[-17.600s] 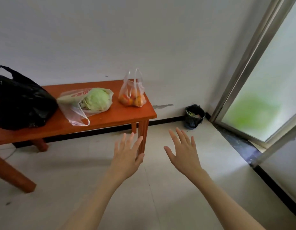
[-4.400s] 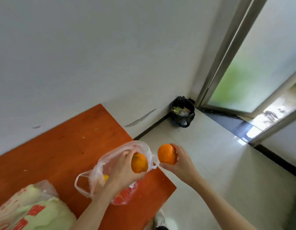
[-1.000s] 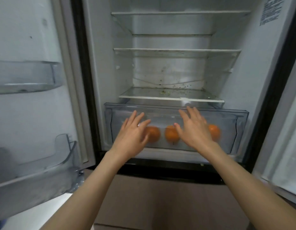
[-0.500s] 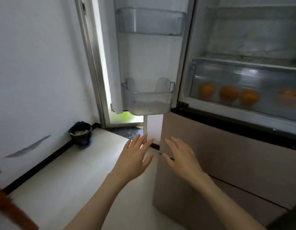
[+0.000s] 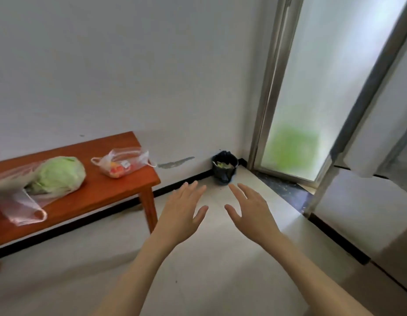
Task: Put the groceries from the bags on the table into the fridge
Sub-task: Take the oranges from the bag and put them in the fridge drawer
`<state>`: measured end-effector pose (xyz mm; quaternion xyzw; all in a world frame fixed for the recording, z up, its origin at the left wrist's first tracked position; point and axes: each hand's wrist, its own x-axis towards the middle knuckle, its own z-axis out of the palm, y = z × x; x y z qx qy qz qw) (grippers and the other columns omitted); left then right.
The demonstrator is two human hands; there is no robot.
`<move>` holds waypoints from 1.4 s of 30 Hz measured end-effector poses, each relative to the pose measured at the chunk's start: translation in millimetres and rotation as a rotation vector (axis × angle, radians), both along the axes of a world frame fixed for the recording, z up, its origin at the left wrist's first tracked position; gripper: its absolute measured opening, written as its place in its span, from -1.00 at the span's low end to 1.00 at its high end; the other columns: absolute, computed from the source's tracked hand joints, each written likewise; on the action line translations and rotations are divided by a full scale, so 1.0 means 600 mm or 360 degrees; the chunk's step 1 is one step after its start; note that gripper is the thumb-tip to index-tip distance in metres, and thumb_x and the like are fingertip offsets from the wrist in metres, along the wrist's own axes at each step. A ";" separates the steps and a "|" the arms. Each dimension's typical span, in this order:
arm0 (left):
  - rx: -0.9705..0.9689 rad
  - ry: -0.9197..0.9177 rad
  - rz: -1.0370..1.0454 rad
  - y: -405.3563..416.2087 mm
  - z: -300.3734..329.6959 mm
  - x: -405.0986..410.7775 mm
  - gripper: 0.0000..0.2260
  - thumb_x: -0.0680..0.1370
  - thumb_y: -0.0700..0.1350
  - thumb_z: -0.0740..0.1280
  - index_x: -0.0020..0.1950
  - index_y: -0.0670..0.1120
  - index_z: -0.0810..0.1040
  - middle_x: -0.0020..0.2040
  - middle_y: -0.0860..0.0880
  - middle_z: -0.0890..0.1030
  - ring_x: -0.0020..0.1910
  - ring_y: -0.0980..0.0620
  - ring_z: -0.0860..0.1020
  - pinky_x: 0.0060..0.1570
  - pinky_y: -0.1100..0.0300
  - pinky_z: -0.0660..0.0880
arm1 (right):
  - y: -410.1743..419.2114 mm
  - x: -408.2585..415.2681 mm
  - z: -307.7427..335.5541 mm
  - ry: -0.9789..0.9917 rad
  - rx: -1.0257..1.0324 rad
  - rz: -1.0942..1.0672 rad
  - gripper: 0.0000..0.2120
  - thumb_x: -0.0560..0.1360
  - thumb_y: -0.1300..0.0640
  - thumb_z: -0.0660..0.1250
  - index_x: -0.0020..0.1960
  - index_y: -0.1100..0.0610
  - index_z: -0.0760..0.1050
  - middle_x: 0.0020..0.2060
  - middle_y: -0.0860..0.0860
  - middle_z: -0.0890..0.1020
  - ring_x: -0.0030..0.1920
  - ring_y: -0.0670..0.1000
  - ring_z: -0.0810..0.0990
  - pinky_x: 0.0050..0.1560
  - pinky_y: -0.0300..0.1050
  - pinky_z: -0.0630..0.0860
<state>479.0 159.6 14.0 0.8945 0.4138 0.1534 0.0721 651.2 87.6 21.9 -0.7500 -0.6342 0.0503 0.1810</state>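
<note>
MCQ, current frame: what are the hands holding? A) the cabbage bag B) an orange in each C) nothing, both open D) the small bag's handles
C: the left hand and right hand are spread open above the floor, clear of the cabbage bag and the small fruit bag on the table.

Two bags (image 5: 124, 164) (image 5: 27, 192), one cabbage (image 5: 59, 175)

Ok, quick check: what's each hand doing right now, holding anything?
Left hand: open, fingers spread, holding nothing.
Right hand: open, fingers spread, holding nothing.
</note>
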 end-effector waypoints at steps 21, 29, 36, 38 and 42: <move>-0.0257 0.0071 0.0723 0.475 -0.016 -0.264 -0.56 0.60 0.08 0.10 0.47 0.02 0.18 0.50 0.04 0.19 0.48 0.09 0.12 0.42 0.19 0.08 | 0.623 -0.206 -0.040 0.0246 -0.0145 0.0645 -0.51 0.58 -0.03 0.14 0.47 0.04 0.15 0.42 0.01 0.30 0.41 0.04 0.27 0.37 -0.06 0.25; -0.0284 0.0095 0.0595 0.712 -0.086 -0.345 -0.61 0.60 0.01 0.15 0.42 0.00 0.29 0.44 0.01 0.31 0.44 0.05 0.21 0.39 0.13 0.22 | 0.829 -0.292 -0.116 0.0311 -0.0206 0.0638 -0.54 0.59 0.01 0.12 0.47 0.03 0.19 0.43 0.02 0.31 0.37 0.08 0.34 0.29 -0.03 0.36; -0.0556 0.0208 0.0224 0.886 -0.172 -0.377 -0.70 0.60 -0.12 0.15 0.32 -0.03 0.42 0.29 0.01 0.47 0.27 0.08 0.41 0.29 0.19 0.33 | 0.984 -0.381 -0.211 0.0329 -0.0354 0.0584 -0.70 0.59 0.19 0.09 0.23 0.21 0.48 0.20 0.07 0.52 0.24 0.08 0.46 0.20 -0.08 0.40; -0.0613 0.0213 0.0173 0.934 -0.191 -0.378 -0.71 0.58 -0.19 0.15 0.28 -0.04 0.45 0.26 0.00 0.50 0.23 0.07 0.45 0.24 0.18 0.37 | 1.009 -0.401 -0.237 0.0424 -0.0420 0.0571 -0.73 0.57 0.23 0.10 0.06 0.27 0.56 0.01 0.13 0.62 0.02 0.10 0.57 0.11 0.00 0.47; -0.0746 0.0285 0.0072 0.982 -0.231 -0.372 -0.64 0.55 -0.28 0.16 0.31 -0.01 0.44 0.26 -0.01 0.50 0.22 0.02 0.47 0.18 0.15 0.42 | 1.035 -0.416 -0.284 0.0505 -0.0495 0.0503 -0.75 0.54 0.23 0.14 -0.09 0.20 0.60 -0.13 0.05 0.67 -0.15 0.01 0.62 -0.05 -0.07 0.56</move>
